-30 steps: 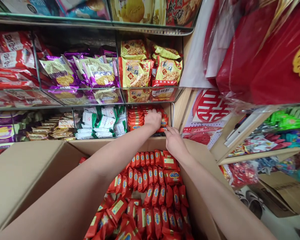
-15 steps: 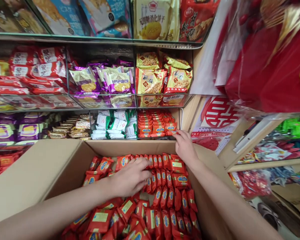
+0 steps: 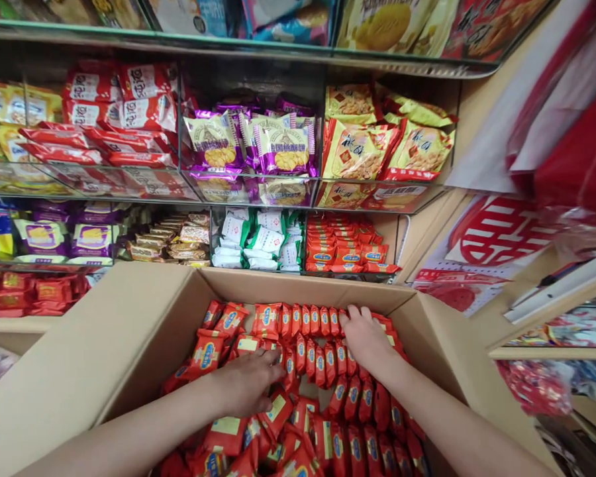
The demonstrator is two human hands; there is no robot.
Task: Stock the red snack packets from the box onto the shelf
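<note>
In the head view, the larger share of the red packets (image 3: 325, 321) is seen inside an open cardboard box (image 3: 302, 288), while red packets of matching look (image 3: 347, 255) are already lined up in stacked columns in a shelf compartment (image 3: 395, 232) beyond the box's far edge. Order in the box is judged to be only partly made: on-edge rows are formed from the far edge down along the right side, but packets are left tumbled, flat or tilted, towards the near edge and the far left corner. Over the middle-left of the box, the left hand (image 3: 251, 384) is held low among the loose packets, its grip loosely curled with the fingers a little parted; whether a packet is pinched cannot be told. Near the far right corner, the ends of the rows are touched by the right hand (image 3: 370, 341), its grip bent downward, the fingertips partly hidden, so a hold cannot be confirmed. White-and-green packets (image 3: 265, 240) are kept just beside the compartment, and yellow packets (image 3: 360, 149) are displayed above it.
</note>
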